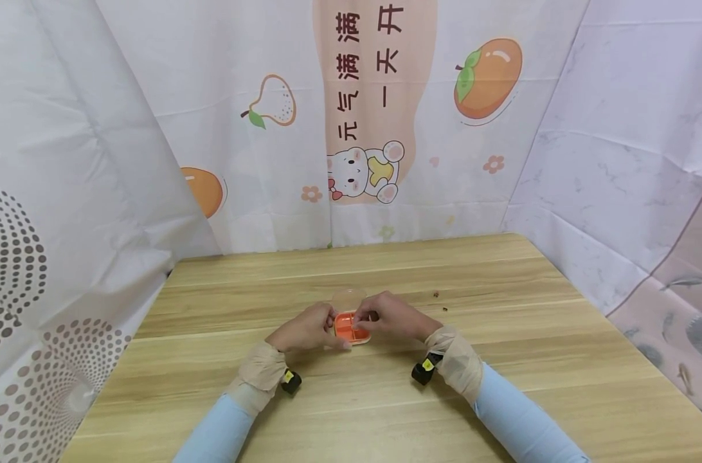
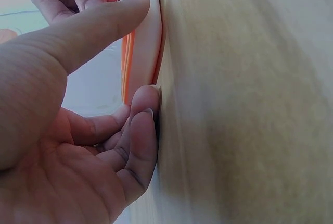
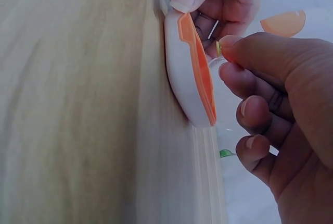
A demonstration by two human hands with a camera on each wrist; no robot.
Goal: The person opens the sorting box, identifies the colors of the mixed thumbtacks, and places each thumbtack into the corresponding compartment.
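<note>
A small pill box (image 1: 344, 329) stands on the table with its clear lid (image 1: 349, 298) raised at the far side. Its inside is orange and divided into compartments, and its outer shell (image 3: 179, 73) is white. My left hand (image 1: 312, 328) grips it by the left side, the thumb (image 2: 132, 13) along the near wall and fingers at the far side. Over the compartments is my right hand (image 1: 393, 315). Its thumb and index finger pinch a small yellow piece (image 3: 218, 48), mostly hidden by the fingertips, while the other fingers curl loosely.
Two tiny reddish-brown bits, one farther back (image 1: 436, 294) and one nearer (image 1: 445, 309), lie on the wooden table (image 1: 501, 399) right of the box. A printed curtain (image 1: 270, 193) hangs behind the table's far edge. Black wrist cameras are strapped to both wrists.
</note>
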